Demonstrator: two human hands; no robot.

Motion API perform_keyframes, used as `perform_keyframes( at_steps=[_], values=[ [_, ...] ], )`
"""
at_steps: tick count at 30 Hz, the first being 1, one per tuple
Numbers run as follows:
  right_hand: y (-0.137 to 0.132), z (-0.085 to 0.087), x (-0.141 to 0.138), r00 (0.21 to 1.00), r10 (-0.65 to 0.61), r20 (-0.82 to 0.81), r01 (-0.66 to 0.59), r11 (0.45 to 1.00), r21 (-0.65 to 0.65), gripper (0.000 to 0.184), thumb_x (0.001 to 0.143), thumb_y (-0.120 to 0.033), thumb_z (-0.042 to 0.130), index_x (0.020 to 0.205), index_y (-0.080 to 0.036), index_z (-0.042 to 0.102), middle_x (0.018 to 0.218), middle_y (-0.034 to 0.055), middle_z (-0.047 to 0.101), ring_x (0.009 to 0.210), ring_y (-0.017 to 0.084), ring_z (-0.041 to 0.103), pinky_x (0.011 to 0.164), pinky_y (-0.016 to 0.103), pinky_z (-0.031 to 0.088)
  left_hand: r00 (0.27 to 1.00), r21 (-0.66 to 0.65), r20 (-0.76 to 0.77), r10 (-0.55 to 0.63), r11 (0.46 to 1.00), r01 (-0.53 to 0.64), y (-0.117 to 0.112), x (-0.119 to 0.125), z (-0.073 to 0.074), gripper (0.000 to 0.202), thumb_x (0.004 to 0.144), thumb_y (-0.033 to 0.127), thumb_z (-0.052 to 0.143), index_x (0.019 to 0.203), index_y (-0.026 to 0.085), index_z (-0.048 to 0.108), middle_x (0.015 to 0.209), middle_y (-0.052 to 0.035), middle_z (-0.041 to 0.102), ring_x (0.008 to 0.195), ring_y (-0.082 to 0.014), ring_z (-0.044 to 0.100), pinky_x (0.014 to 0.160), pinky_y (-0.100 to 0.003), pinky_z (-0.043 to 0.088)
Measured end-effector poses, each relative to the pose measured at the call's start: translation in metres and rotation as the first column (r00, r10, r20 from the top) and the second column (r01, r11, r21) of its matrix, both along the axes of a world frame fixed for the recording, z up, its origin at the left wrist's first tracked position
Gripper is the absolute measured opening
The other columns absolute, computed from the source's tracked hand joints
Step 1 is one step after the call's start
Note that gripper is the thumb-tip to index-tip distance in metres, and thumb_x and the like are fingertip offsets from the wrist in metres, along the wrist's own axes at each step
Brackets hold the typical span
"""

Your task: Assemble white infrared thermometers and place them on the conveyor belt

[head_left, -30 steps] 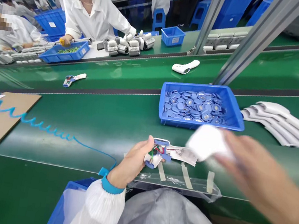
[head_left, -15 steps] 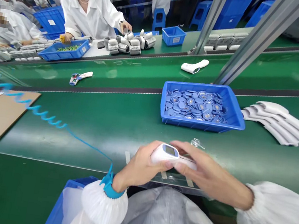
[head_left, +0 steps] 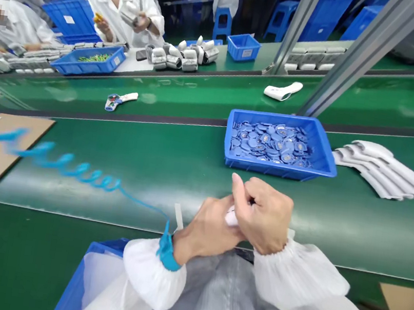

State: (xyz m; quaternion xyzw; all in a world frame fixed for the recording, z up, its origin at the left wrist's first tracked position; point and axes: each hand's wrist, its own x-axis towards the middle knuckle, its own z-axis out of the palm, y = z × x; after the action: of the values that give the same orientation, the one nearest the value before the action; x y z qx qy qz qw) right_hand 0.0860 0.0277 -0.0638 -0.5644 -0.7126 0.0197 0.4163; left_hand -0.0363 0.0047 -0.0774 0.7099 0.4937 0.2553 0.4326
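Observation:
A white handheld infrared thermometer [head_left: 231, 217] is almost wholly covered by my two hands, just above the near edge of the green bench. My left hand [head_left: 211, 228] is wrapped round it from the left. Curled into a fist with the thumb raised, my right hand [head_left: 266, 215] closes over it from the right and presses against my left hand. The thermometer's screen is out of sight. A teal wrist strap [head_left: 168, 254] circles my left wrist, and its coiled blue cord [head_left: 72, 168] runs off to the left.
Beyond my hands stands a blue bin [head_left: 278, 171] of round blue parts. White curved housings [head_left: 387, 171] lie right of it. Cardboard [head_left: 6, 146] lies at left. The far belt [head_left: 200, 97] carries a white housing [head_left: 283, 91] and an opened thermometer half [head_left: 120, 101]. Co-workers sit opposite.
My right hand has turned from flat beside the thermometer to a fist over it, hiding the screen. The pieces on the far belt have shifted right. A co-worker opposite has lifted a white part.

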Motion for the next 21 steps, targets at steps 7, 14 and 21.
perform_keyframes(
  at_steps=[7, 14, 21],
  values=[
    [-0.003, 0.004, 0.001, 0.999, 0.036, 0.012, -0.036, 0.998, 0.057, 0.056, 0.102, -0.029, 0.052, 0.049, -0.019, 0.036, 0.047, -0.0043, 0.036, 0.045, 0.007, 0.032, 0.050, 0.029, 0.023, 0.965, 0.106, -0.261, 0.028, 0.994, 0.000, -0.008, 0.007, -0.001, 0.032, 0.080, 0.032, 0.065, 0.104, 0.012, 0.065, 0.088, -0.0142, 0.075, 0.072, -0.0307, 0.071, 0.064, -0.039, 0.051],
    [-0.009, 0.020, 0.013, 0.995, -0.076, -0.066, 0.072, 0.996, -0.053, 0.052, 0.102, -0.039, 0.051, 0.054, -0.021, 0.046, 0.052, -0.0015, 0.048, 0.051, 0.010, 0.043, 0.055, 0.030, 0.029, 0.999, -0.060, 0.032, -0.034, 0.998, 0.036, -0.003, -0.005, 0.005, 0.027, 0.089, 0.040, 0.068, 0.104, 0.019, 0.059, 0.093, -0.0049, 0.074, 0.078, -0.0208, 0.070, 0.060, -0.028, 0.044],
    [-0.011, 0.004, 0.006, 0.998, -0.058, -0.040, 0.046, 0.967, -0.251, 0.055, 0.102, -0.046, 0.043, 0.055, -0.022, 0.057, 0.055, 0.0036, 0.061, 0.055, 0.017, 0.055, 0.058, 0.032, 0.029, 0.953, 0.154, -0.302, 0.027, 0.988, 0.021, -0.011, 0.000, -0.004, 0.030, 0.090, 0.042, 0.062, 0.100, 0.014, 0.060, 0.082, -0.0129, 0.072, 0.067, -0.0288, 0.068, 0.060, -0.036, 0.042]
  ],
)
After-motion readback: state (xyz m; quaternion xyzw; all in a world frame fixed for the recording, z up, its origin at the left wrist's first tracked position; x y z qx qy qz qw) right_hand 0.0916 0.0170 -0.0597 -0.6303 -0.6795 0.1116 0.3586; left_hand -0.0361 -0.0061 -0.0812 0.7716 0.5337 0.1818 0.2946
